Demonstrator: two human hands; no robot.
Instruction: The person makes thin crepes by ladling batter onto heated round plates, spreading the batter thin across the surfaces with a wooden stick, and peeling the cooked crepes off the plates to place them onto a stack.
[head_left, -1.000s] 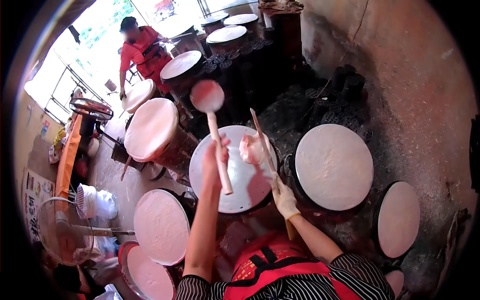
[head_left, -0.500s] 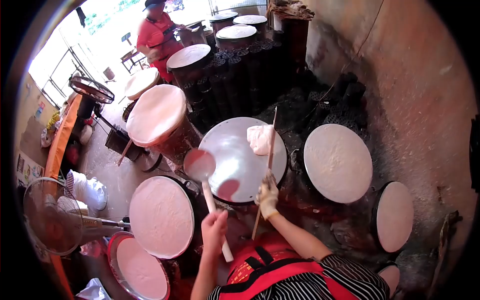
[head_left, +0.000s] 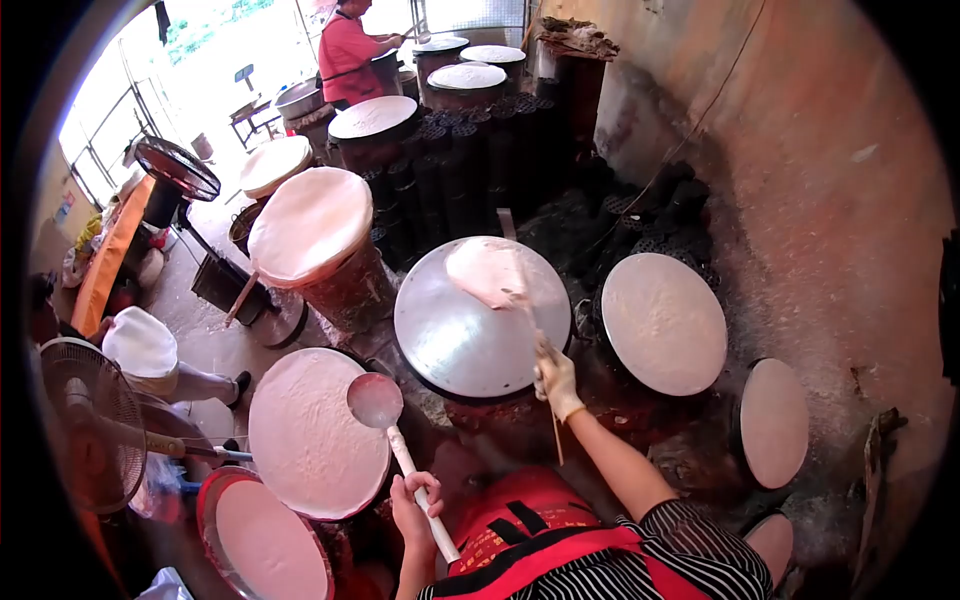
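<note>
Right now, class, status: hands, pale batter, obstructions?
Left hand: pale-handled ladle. Gloved right hand: thin wooden stick. Batter partly covering round metal griddle. Nothing blocking.

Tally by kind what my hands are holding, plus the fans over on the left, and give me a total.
Ladle, in the left hand: 1
Wooden stick, in the gloved right hand: 1
Fans: 2
Total: 4

A caged fan (head_left: 92, 425) stands at the lower left, with a second, tilted fan (head_left: 177, 168) farther back beside a slanting orange panel (head_left: 112, 247). Toward the bright opening, a co-worker in red (head_left: 347, 58) stands near a small dark table (head_left: 257, 115). Black perforated cylinders (head_left: 470, 165) rise in stacked columns, and a thin cable (head_left: 715, 95) trails down the stained wall (head_left: 830, 220).
</note>
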